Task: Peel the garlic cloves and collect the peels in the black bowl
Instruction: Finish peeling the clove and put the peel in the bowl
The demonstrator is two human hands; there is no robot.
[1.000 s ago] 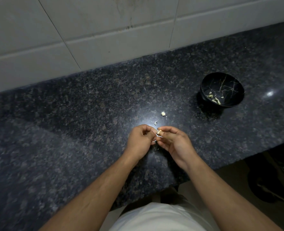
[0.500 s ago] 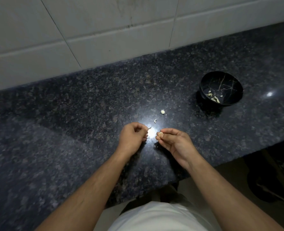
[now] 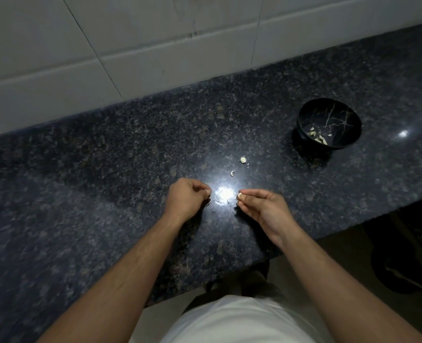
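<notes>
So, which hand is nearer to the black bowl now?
Right. The right hand, pinching a garlic clove, is below-left of the black bowl; the left hand is farther left, beyond the glare.

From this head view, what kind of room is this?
Likely a home kitchen: a speckled dark granite counter against a tiled wall, with a black bowl holding garlic peels.

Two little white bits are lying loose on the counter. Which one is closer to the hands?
The curved sliver, just above the glare patch, is closer to the hands. The rounder, crumbly bit lies farther back, toward the black bowl.
</notes>
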